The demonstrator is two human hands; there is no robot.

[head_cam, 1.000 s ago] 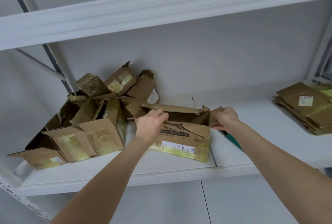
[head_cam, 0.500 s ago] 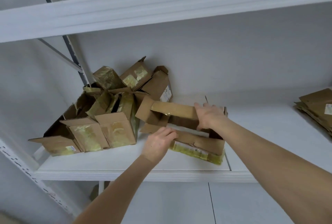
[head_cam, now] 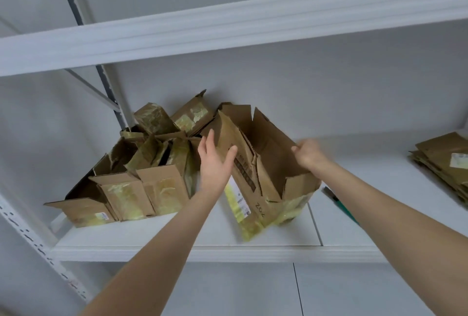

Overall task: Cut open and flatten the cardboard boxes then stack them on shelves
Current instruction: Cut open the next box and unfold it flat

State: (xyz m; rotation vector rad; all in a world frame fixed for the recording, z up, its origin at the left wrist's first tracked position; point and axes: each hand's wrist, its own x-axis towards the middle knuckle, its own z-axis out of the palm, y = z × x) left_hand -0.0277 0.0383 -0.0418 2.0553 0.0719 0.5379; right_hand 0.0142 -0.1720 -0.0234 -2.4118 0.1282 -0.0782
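An opened brown cardboard box (head_cam: 268, 158) marked Z02, with yellowish tape and a white label, stands tilted on end on the white shelf (head_cam: 177, 239). My left hand (head_cam: 215, 161) lies against its left outer side with the fingers straight and the thumb spread. My right hand (head_cam: 307, 153) grips the box's right wall at its edge. A pile of several unflattened taped boxes (head_cam: 141, 169) sits at the shelf's left, touching the held box.
A stack of flattened boxes (head_cam: 445, 163) lies at the far right of the shelf. A green-handled tool (head_cam: 342, 205) rests on the shelf behind my right forearm. Another shelf board (head_cam: 228, 29) runs overhead, and a perforated upright (head_cam: 33, 242) stands at left.
The box was lying on the shelf with its flaps folded; now it is lifted and turned up on end, opened out. Both hands shifted to its sides. The view moved closer.
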